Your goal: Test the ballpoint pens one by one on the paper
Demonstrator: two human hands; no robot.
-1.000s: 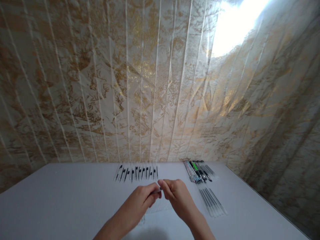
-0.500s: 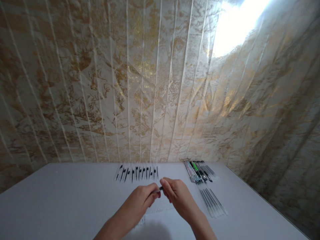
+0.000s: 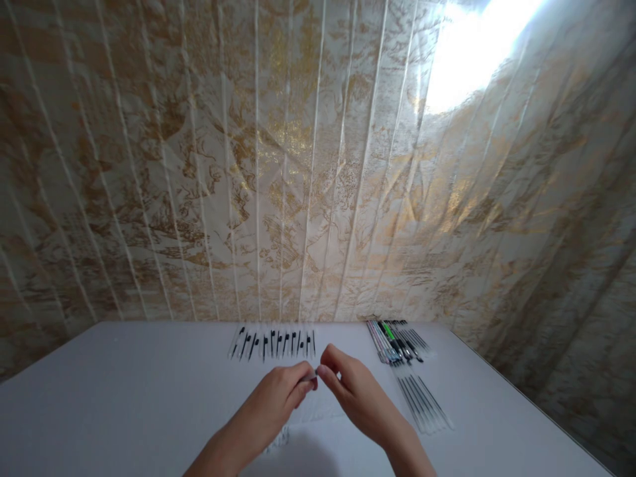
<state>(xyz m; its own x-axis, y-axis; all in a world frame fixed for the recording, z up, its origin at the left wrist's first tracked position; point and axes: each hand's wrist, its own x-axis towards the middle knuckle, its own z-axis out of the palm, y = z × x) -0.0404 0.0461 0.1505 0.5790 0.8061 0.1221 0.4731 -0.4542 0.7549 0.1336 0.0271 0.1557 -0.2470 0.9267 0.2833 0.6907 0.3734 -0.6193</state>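
Note:
Low in the middle of the view, my left hand is closed around a slim pen, most of which its fingers hide. The fingers of my right hand are bent, thumb and forefinger pinched at the pen's right end. Only a short greyish stretch shows between the two hands. Behind them lies a row of clear pen parts with black pieces. To the right, several dark-cored refills lie side by side.
A bundle of pens, one of them bright green, lies at the table's back right, with more thin refills beside it. Small blurred pieces lie near my left forearm. A patterned gold curtain hangs behind the white table.
My right thumb and forefinger have shifted on the pen's end, and the forefinger is now arched higher. Less of the dark end shows. My left hand has barely moved.

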